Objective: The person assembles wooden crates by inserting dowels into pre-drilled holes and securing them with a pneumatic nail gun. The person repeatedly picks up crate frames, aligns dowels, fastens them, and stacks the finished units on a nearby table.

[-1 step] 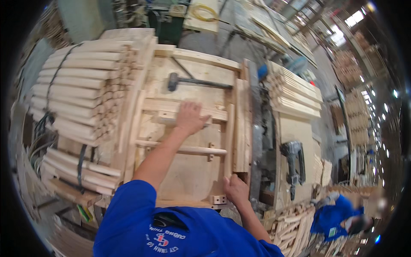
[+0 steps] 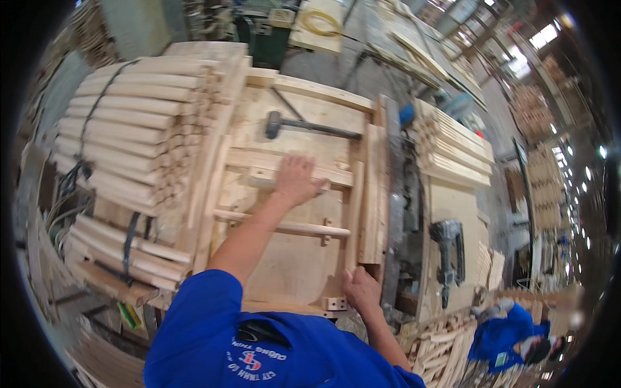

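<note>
A pale wooden frame [image 2: 352,213] with flat rails and a round dowel [image 2: 284,227] lies on a plywood workbench [image 2: 291,271]. My left hand [image 2: 294,181] lies flat on the frame's upper flat rail [image 2: 259,158], fingers spread, holding nothing. My right hand [image 2: 362,291] is closed around the lower end of the frame's right upright, beside a small wooden block [image 2: 335,302]. A black-headed mallet [image 2: 304,125] lies on the bench just beyond my left hand.
Strapped bundles of rounded wooden legs [image 2: 129,142] are stacked at the left. Wooden slats [image 2: 453,145] are piled at the right, with a grey power nailer [image 2: 448,249] lying on a board. Another person in blue [image 2: 511,333] bends at lower right.
</note>
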Motion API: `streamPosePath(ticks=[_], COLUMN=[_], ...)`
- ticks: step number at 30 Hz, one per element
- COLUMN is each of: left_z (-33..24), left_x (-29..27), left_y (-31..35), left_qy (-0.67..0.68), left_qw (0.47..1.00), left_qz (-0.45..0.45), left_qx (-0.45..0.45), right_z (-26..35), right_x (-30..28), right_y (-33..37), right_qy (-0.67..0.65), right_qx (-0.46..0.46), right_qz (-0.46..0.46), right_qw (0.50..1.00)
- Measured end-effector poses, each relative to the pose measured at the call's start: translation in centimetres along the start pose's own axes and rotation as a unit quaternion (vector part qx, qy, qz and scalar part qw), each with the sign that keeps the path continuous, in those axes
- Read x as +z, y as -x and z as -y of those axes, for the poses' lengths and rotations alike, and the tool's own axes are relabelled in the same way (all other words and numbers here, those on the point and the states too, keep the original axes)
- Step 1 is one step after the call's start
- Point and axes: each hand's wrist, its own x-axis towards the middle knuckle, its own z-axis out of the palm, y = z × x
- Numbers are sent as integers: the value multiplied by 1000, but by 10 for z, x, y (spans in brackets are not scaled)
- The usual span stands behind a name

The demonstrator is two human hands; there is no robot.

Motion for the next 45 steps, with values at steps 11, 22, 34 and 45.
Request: streamPosePath(ticks=[11, 22, 34, 45], left_z=[36, 41, 15, -120], left_x=[-44, -35, -31, -46], left_y=[29, 27, 34, 198], left_qy=[-63, -92, -37, 821], left_qw=[998, 994, 987, 374], left_qz=[3, -48, -158, 321], left_qx=[12, 34, 9, -286], right_z=[-8, -128, -164, 47], right_x=[-31, -169, -172, -143], right_y=[21, -20, -43, 17], right_qy=[-11, 165, 27, 145], right_qx=[18, -4, -8, -153], right_qz=[5, -406, -194, 180], right_qw=[1000, 899, 981, 961])
